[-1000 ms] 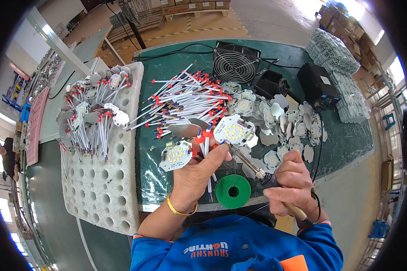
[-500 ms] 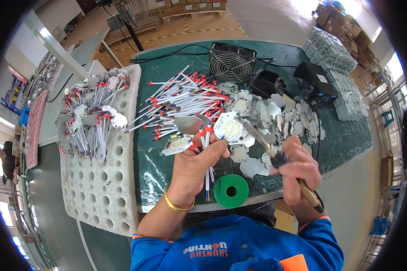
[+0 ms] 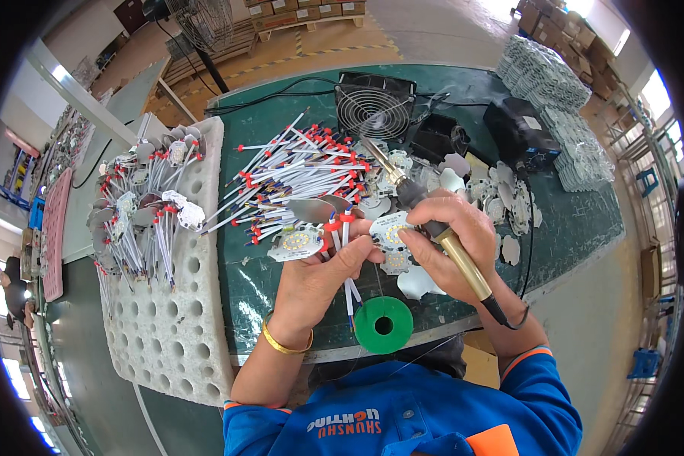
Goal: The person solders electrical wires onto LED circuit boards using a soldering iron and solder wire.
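Note:
My left hand (image 3: 319, 273) grips a bundle of small round white LED boards (image 3: 296, 243) with red-and-white wires (image 3: 349, 292) hanging from them. My right hand (image 3: 456, 247) holds a soldering iron (image 3: 433, 228) by its black and gold handle, tip pointing up and away toward the fan. The right fingers also touch a round LED board (image 3: 390, 232) between the two hands. A green spool of solder (image 3: 384, 325) lies just below the hands, at the table's near edge.
A pile of red-tipped white wires (image 3: 296, 171) lies on the green mat (image 3: 585, 220). A white foam rack (image 3: 167, 319) at left holds wired boards. A black fan (image 3: 375, 102), black boxes (image 3: 520, 133), loose boards (image 3: 501, 197) and stacked trays (image 3: 555, 76) are behind.
My right hand swung the soldering iron up from low on the right, so its tip now points away over the boards. My left hand kept its hold on the wired boards.

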`<state>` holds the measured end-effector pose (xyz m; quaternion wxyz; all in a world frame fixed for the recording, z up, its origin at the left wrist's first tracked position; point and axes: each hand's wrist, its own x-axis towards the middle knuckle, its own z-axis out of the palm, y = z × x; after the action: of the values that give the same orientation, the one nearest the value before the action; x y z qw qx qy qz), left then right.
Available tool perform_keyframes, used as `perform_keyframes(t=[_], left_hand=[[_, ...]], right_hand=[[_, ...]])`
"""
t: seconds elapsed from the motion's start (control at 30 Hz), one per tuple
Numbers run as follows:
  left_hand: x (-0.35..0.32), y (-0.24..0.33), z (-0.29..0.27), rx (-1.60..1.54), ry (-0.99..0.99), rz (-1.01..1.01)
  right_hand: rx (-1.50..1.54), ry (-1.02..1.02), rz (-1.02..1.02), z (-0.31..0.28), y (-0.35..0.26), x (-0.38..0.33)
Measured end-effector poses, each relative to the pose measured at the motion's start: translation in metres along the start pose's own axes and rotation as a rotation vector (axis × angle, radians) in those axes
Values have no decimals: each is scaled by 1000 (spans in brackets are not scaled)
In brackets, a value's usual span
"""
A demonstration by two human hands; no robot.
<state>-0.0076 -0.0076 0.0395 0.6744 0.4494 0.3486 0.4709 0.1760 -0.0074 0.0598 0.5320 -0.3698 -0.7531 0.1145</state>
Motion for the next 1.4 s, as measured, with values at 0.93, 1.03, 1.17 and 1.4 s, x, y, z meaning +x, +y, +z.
perform_keyframes(t=[0.93, 1.03, 1.17, 1.4], left_hand=[[-12, 0, 7, -101, 68, -56], [-12, 2, 8, -114, 50, -65], [-11, 1, 7, -142, 16, -66], [-11, 1, 7, -141, 50, -72]], right_hand=[[-123, 55, -100, 18, -1, -45], [-128, 70, -72, 18, -1, -50], [-158, 70, -101, 17, -4, -50], [-167, 86, -82, 21, -3, -47]])
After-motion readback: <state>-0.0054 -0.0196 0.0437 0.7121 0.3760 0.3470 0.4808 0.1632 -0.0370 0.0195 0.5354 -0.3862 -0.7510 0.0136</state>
